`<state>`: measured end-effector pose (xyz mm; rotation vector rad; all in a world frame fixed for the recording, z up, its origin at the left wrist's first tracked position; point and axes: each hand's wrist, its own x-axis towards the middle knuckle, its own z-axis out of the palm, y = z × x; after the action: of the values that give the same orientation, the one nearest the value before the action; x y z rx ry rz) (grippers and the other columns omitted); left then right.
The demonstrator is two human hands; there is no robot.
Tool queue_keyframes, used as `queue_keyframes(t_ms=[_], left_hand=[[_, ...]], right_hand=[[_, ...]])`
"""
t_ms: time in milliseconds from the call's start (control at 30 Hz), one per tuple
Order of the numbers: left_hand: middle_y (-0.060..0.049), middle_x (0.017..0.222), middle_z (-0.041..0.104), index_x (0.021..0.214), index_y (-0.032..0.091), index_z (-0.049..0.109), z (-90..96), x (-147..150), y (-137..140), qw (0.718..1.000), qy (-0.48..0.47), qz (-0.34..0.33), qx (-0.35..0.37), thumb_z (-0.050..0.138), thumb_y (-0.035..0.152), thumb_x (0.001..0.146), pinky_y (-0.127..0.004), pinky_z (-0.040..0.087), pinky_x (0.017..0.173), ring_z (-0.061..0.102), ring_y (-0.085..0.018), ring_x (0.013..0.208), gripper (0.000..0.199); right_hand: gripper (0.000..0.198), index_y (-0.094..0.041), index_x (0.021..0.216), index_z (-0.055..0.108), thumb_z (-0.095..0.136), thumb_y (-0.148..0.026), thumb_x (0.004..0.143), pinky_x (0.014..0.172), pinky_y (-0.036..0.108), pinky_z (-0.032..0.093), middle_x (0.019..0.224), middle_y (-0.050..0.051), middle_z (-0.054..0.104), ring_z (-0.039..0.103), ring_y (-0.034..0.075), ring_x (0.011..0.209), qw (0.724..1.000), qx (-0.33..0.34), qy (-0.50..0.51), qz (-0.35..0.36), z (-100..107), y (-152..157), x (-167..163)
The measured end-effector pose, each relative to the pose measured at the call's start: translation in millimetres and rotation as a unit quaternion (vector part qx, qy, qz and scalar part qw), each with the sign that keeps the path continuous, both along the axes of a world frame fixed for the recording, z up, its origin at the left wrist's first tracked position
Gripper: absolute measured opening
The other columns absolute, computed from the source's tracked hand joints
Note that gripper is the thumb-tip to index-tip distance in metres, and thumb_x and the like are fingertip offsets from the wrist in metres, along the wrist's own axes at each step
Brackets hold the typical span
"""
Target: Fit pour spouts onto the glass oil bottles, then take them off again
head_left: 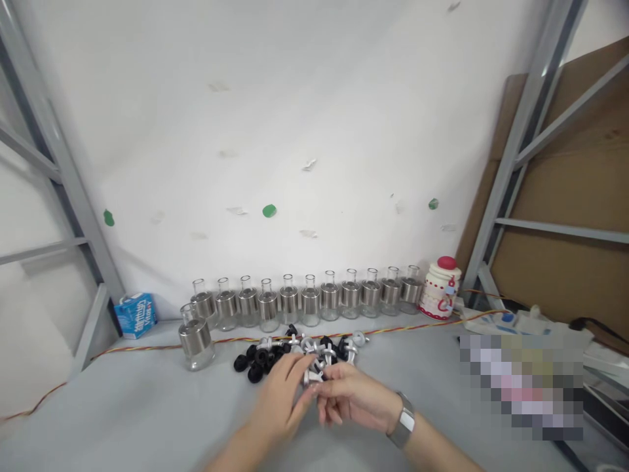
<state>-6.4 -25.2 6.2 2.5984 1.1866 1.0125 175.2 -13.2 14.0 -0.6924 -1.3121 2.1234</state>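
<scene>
My left hand and my right hand meet at the near side of a pile of bottle parts. Between their fingertips is a small silver-and-black bottle stopper, partly hidden by the fingers. Both hands are closed on it, the right one in a pinch. Just beyond lie loose silver stopper tops and black round stoppers, heaped together. A glass bottle with a metal band stands upright to the left, apart from the hands, its neck uncapped.
Several similar banded bottles line the wall, with a cream-and-red jar at their right end. A blue carton stands far left. Twisted wire crosses the grey table. Clutter and a pixelated area occupy the right.
</scene>
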Motion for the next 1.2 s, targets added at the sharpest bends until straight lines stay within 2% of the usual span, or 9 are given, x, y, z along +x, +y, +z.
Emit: queue_keyframes(t_ms=[167,300,400,533,600,733,900,1033,1200], left_hand=[[-0.008,0.102,0.056,0.108,0.021,0.049,-0.9,7.2,-3.2,0.997,-0.05,-0.015,-0.056,0.039,0.027,0.084,-0.031,0.042,0.084,0.052,-0.018,0.096,0.027],[-0.008,0.101,0.056,0.112,0.021,0.046,2.2,3.6,1.0,0.992,-0.099,0.03,-0.072,0.038,0.028,0.085,-0.032,0.043,0.083,0.052,-0.017,0.093,0.03],[-0.008,0.099,0.058,0.109,0.02,0.05,1.8,0.2,5.2,0.987,-0.132,0.074,-0.06,0.036,0.03,0.085,-0.032,0.043,0.08,0.054,-0.018,0.09,0.029],[-0.004,0.075,0.06,0.079,0.018,0.057,-3.5,-1.3,9.1,0.983,-0.14,0.101,-0.064,0.034,0.03,0.084,-0.026,0.043,0.067,0.055,-0.015,0.072,0.027],[-0.002,0.07,0.058,0.073,0.018,0.056,-5.7,-0.3,8.8,0.981,-0.133,0.115,-0.078,0.034,0.029,0.084,-0.025,0.042,0.064,0.054,-0.014,0.068,0.027],[-0.003,0.073,0.058,0.078,0.018,0.057,-4.2,2.9,4.7,0.982,-0.124,0.111,-0.086,0.034,0.027,0.085,-0.025,0.041,0.067,0.054,-0.015,0.071,0.026],[-0.004,0.079,0.056,0.092,0.021,0.058,3.2,5.8,-0.7,0.986,-0.116,0.078,-0.085,0.032,0.026,0.085,-0.026,0.041,0.067,0.054,-0.016,0.072,0.027],[-0.002,0.072,0.052,0.076,0.02,0.057,2.4,7.4,-0.8,0.987,-0.106,0.078,-0.089,0.033,0.027,0.085,-0.024,0.04,0.063,0.052,-0.015,0.068,0.027],[0.001,0.062,0.044,0.06,0.018,0.049,-5.1,9.0,3.6,0.987,-0.108,0.099,-0.069,0.036,0.032,0.085,-0.023,0.037,0.06,0.047,-0.012,0.061,0.032]], right_hand=[[0.034,-0.01,0.074,0.052,0.061,-0.042,0.071,0.041,0.017,0.033,0.059,0.007,0.064,0.056,0.009,0.044,0.999,0.002,0.03,0.024,-1.2,-2.8,-4.4],[0.051,-0.011,0.077,0.052,0.044,-0.061,0.073,0.041,0.021,0.038,0.055,0.007,0.063,0.057,0.013,0.043,1.0,0.005,0.0,-0.029,1.6,-1.7,-9.0],[0.06,-0.01,0.077,0.054,0.04,-0.067,0.069,0.042,0.023,0.039,0.048,0.004,0.059,0.053,0.012,0.039,0.994,0.04,-0.063,-0.079,2.4,0.5,-10.7],[0.048,-0.012,0.076,0.052,0.059,-0.057,0.063,0.043,0.023,0.04,0.047,-0.001,0.056,0.052,0.01,0.04,0.987,0.09,-0.114,-0.062,-2.7,-0.2,-14.4],[0.043,-0.013,0.074,0.051,0.064,-0.052,0.06,0.042,0.022,0.039,0.046,-0.002,0.055,0.051,0.01,0.04,0.987,0.1,-0.121,-0.041,-6.4,-2.2,-17.8],[0.04,-0.014,0.07,0.049,0.064,-0.05,0.06,0.041,0.021,0.038,0.045,-0.005,0.052,0.049,0.008,0.04,0.983,0.124,-0.129,-0.03,-11.7,-6.0,-24.0],[0.037,-0.015,0.069,0.047,0.067,-0.045,0.058,0.042,0.021,0.038,0.049,-0.006,0.051,0.049,0.008,0.042,0.973,0.159,-0.153,-0.065,-16.4,-8.5,-26.1],[0.032,-0.018,0.068,0.043,0.068,-0.034,0.058,0.043,0.02,0.039,0.051,-0.007,0.05,0.047,0.008,0.043,0.971,0.166,-0.144,-0.098,-22.3,-9.0,-27.2],[0.021,-0.017,0.075,0.048,0.064,-0.025,0.063,0.044,0.02,0.038,0.051,-0.007,0.05,0.047,0.009,0.044,0.964,0.198,-0.16,-0.081,-27.1,-9.2,-24.0]])
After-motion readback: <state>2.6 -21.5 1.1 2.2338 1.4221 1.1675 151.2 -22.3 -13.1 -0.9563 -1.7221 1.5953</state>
